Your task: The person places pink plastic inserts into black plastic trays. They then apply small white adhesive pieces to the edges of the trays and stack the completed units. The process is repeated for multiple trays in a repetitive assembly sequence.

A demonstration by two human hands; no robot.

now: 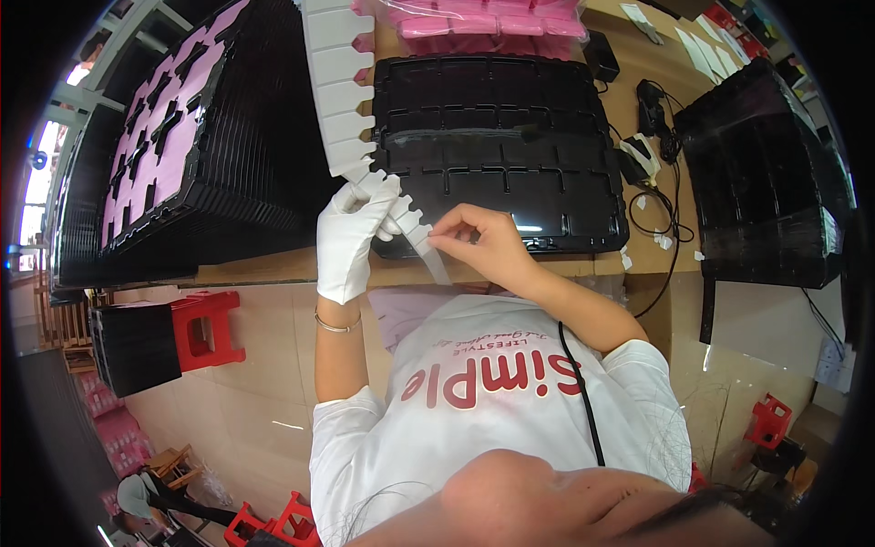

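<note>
Nearest of all, blurred hair and a white printed shirt point(497, 401) filling the lower edge, a black cord point(583, 401) running down it and cut off below. Above that, gloved left hand point(351, 239) curled around a long white notched sticker strip point(339, 87), bare right hand point(481, 244) pinching a clear peeled sticker point(436, 258) at the strip's lower end, just before a glossy black tray point(497, 146). Pink packets point(483, 20) cropped by the top edge; pink-lined black trays point(173, 137) stacked at left, a dark tray stack point(766, 173) at right hard to make out.

Red stools point(208, 330) on glossy beige floor point(246, 410).
</note>
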